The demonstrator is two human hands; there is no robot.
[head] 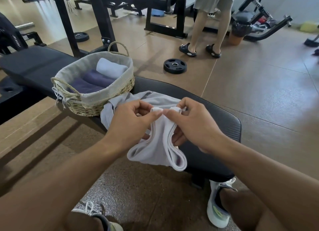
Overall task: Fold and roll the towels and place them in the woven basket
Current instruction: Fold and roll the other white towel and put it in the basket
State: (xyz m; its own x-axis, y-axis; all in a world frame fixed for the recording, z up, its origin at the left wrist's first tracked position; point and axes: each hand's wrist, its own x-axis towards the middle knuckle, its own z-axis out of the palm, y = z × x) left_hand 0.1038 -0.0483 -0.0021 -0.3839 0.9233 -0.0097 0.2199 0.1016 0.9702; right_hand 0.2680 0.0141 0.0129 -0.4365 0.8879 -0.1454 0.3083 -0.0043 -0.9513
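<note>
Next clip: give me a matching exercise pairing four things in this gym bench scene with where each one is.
Things:
1. white towel
2. purple towels
3. grey towel
4. weight plate

Places:
A. flat on the floor
B. pinched between left hand and right hand
C. rolled inside the woven basket
D. lying loose on the bench beside the basket

Pairs: 1-B, 2-C, 3-D, 4-A

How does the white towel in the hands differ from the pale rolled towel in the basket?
The white towel is folded in hanging layers, not rolled; the pale towel is a tight roll. The white one hangs above the bench, pinched at its top corners by the left hand and right hand; the pale one lies in the woven basket beside dark rolled towels. Both are light-coloured.
</note>
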